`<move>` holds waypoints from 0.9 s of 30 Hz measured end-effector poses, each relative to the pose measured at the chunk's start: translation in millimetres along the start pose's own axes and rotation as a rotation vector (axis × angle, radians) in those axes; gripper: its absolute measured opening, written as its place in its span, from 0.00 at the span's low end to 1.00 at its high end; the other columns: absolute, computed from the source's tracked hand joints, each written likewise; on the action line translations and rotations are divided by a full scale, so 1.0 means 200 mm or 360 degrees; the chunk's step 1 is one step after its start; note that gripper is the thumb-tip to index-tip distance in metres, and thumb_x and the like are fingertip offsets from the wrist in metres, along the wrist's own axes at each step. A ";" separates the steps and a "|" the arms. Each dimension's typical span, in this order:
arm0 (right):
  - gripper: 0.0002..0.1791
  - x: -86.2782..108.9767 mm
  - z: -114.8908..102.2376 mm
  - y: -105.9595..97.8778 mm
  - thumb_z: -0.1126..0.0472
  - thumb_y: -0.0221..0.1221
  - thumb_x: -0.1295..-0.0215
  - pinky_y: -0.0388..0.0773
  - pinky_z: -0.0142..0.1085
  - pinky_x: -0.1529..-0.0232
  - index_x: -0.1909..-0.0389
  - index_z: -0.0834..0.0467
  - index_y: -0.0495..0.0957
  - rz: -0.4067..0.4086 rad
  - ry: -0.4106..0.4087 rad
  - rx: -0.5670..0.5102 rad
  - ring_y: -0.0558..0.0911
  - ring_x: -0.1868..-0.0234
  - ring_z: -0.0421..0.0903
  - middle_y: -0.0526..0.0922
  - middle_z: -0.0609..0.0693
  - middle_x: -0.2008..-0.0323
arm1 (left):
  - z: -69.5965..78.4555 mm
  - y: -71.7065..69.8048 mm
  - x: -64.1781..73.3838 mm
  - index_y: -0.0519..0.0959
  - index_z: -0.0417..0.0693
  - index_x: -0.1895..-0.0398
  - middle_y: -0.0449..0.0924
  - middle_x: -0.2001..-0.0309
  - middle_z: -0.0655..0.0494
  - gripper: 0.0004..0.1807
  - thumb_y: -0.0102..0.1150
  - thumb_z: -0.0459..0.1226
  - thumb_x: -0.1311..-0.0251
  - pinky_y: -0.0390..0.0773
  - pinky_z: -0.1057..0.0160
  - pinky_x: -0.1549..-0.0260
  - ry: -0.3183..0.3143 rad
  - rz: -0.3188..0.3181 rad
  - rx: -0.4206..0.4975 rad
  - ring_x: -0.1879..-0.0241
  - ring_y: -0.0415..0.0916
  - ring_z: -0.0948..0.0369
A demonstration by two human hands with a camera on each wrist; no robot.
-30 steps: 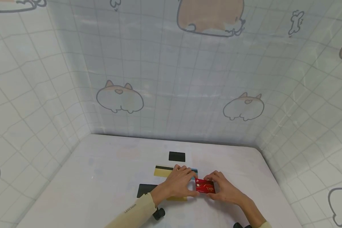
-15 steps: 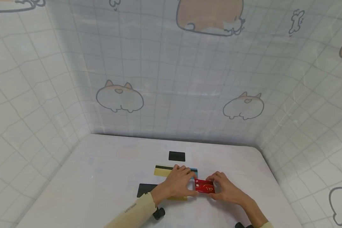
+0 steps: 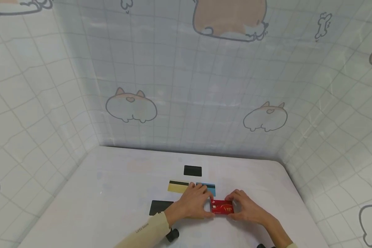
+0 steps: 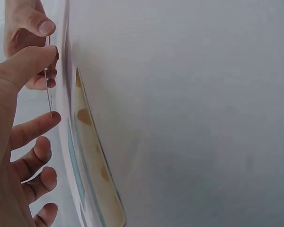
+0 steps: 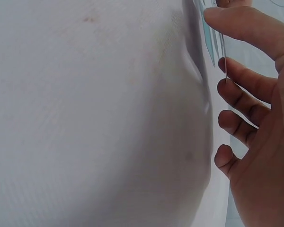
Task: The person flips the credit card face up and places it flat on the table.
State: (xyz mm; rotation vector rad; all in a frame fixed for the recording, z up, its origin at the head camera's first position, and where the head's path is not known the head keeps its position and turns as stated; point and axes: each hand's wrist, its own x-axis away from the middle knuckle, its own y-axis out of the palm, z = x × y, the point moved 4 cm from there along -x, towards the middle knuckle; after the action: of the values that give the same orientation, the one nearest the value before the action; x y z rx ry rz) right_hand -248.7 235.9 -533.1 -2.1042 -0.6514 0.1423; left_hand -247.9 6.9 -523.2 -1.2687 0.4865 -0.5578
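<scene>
A red card marked "VIP" [image 3: 222, 207] is held between my two hands, one at each short end. My left hand [image 3: 193, 203] pinches its left end between thumb and index finger, while my right hand [image 3: 247, 208] grips the right end with thumb and fingertips. Seen edge-on in the left wrist view, the card [image 4: 49, 97] is a thin line just off the white surface. Beyond the left hand lie a yellow card [image 3: 177, 187] and a blue card [image 3: 209, 189], each with a dark stripe. A yellowish card under the left hand is mostly hidden.
A small black card [image 3: 193, 171] lies farther back on the white table [image 3: 121, 193]. Another black card [image 3: 159, 207] is partly covered by the left forearm. Grid-patterned curtains with cartoon prints [image 3: 186, 103] enclose the table at the back and sides.
Both hands have brought the red card slightly nearer to me and it now lies straighter. More of the blue card shows past my left fingers. The other cards have stayed put.
</scene>
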 end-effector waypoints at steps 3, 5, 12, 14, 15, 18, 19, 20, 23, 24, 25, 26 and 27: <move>0.28 -0.01 0.01 0.00 0.42 0.73 0.50 0.73 0.51 0.43 0.48 0.43 0.77 -0.0026 0.0002 0.0005 0.69 0.47 0.43 0.73 0.35 0.53 | 0.00 0.01 -0.01 0.79 0.69 0.48 0.72 0.56 0.67 0.30 0.61 0.71 0.49 0.64 0.57 0.51 0.0010 0.0017 -0.0021 0.53 0.66 0.64; 0.28 -0.02 0.02 0.00 0.42 0.73 0.50 0.73 0.52 0.43 0.48 0.43 0.77 -0.0037 -0.0002 0.0007 0.69 0.48 0.43 0.73 0.35 0.53 | 0.00 0.02 -0.01 0.79 0.70 0.48 0.72 0.56 0.67 0.30 0.61 0.71 0.49 0.64 0.57 0.53 0.0016 0.0033 -0.0042 0.54 0.65 0.64; 0.28 -0.05 0.06 0.00 0.40 0.73 0.51 0.70 0.55 0.44 0.50 0.43 0.79 -0.0042 -0.0027 0.0061 0.69 0.48 0.43 0.74 0.36 0.54 | 0.00 0.04 -0.04 0.80 0.70 0.48 0.73 0.55 0.67 0.30 0.62 0.72 0.50 0.63 0.57 0.53 0.0007 0.0058 -0.0088 0.54 0.66 0.64; 0.28 -0.05 0.06 0.00 0.40 0.73 0.52 0.69 0.56 0.44 0.50 0.42 0.79 -0.0043 -0.0032 0.0079 0.70 0.48 0.43 0.74 0.35 0.54 | 0.00 0.04 -0.04 0.80 0.70 0.48 0.73 0.54 0.67 0.30 0.62 0.71 0.51 0.63 0.57 0.53 0.0000 0.0041 -0.0084 0.53 0.66 0.64; 0.28 -0.05 0.06 0.00 0.40 0.74 0.52 0.69 0.56 0.44 0.50 0.42 0.79 -0.0044 -0.0033 0.0090 0.70 0.48 0.42 0.74 0.35 0.55 | 0.00 0.04 -0.04 0.80 0.71 0.48 0.73 0.54 0.67 0.30 0.62 0.71 0.51 0.63 0.56 0.52 -0.0005 0.0030 -0.0082 0.53 0.66 0.64; 0.28 -0.06 0.06 0.00 0.40 0.74 0.52 0.69 0.55 0.45 0.50 0.42 0.79 -0.0049 -0.0038 0.0120 0.69 0.49 0.42 0.74 0.34 0.55 | 0.00 0.04 -0.05 0.80 0.72 0.48 0.74 0.53 0.67 0.30 0.62 0.71 0.50 0.64 0.56 0.51 -0.0018 0.0001 -0.0085 0.52 0.66 0.63; 0.28 -0.06 0.06 0.00 0.40 0.75 0.53 0.69 0.55 0.46 0.50 0.42 0.79 -0.0048 -0.0041 0.0132 0.69 0.49 0.42 0.74 0.34 0.55 | 0.00 0.04 -0.05 0.80 0.72 0.48 0.74 0.53 0.67 0.30 0.62 0.71 0.50 0.64 0.55 0.50 -0.0021 -0.0005 -0.0086 0.52 0.67 0.63; 0.28 -0.06 0.05 0.00 0.40 0.75 0.53 0.69 0.54 0.46 0.51 0.42 0.79 -0.0048 -0.0042 0.0139 0.69 0.50 0.42 0.74 0.34 0.55 | 0.01 0.04 -0.05 0.80 0.72 0.48 0.74 0.53 0.66 0.30 0.62 0.71 0.50 0.65 0.55 0.50 -0.0023 -0.0010 -0.0091 0.51 0.67 0.63; 0.28 -0.05 0.05 0.00 0.40 0.76 0.54 0.69 0.54 0.47 0.51 0.42 0.80 -0.0046 -0.0037 0.0149 0.69 0.50 0.42 0.74 0.34 0.55 | 0.01 0.04 -0.05 0.80 0.72 0.48 0.74 0.53 0.66 0.29 0.64 0.71 0.51 0.65 0.54 0.49 -0.0028 -0.0016 -0.0098 0.51 0.67 0.63; 0.28 -0.05 0.05 0.00 0.41 0.76 0.54 0.69 0.54 0.47 0.51 0.42 0.80 -0.0045 -0.0036 0.0148 0.69 0.50 0.42 0.74 0.34 0.55 | 0.01 0.04 -0.05 0.80 0.72 0.48 0.74 0.53 0.66 0.29 0.64 0.70 0.51 0.65 0.54 0.49 -0.0031 -0.0019 -0.0100 0.51 0.67 0.63; 0.28 -0.05 0.04 0.00 0.41 0.76 0.54 0.69 0.55 0.47 0.51 0.42 0.80 -0.0043 -0.0036 0.0148 0.68 0.50 0.42 0.74 0.34 0.55 | 0.01 0.04 -0.05 0.80 0.72 0.48 0.75 0.53 0.66 0.29 0.64 0.70 0.51 0.65 0.54 0.49 -0.0033 -0.0021 -0.0103 0.51 0.68 0.63; 0.28 -0.05 0.04 0.00 0.41 0.76 0.54 0.69 0.55 0.47 0.51 0.42 0.80 -0.0043 -0.0035 0.0151 0.68 0.50 0.42 0.74 0.34 0.55 | 0.01 0.04 -0.05 0.80 0.73 0.48 0.75 0.52 0.66 0.29 0.64 0.70 0.51 0.65 0.54 0.48 -0.0035 -0.0022 -0.0106 0.51 0.68 0.63; 0.28 -0.05 0.04 0.00 0.41 0.76 0.54 0.69 0.55 0.47 0.51 0.42 0.80 -0.0042 -0.0036 0.0154 0.68 0.50 0.42 0.74 0.34 0.55 | 0.01 0.04 -0.06 0.80 0.73 0.48 0.75 0.52 0.66 0.29 0.64 0.70 0.51 0.65 0.53 0.48 -0.0036 -0.0021 -0.0108 0.51 0.68 0.63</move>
State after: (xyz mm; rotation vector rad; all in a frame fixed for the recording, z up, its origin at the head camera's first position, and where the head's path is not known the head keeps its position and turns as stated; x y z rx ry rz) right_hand -259.7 237.5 -538.6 -2.0026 -0.6723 0.1795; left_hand -253.9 17.4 -530.4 -1.3427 0.4817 -0.5413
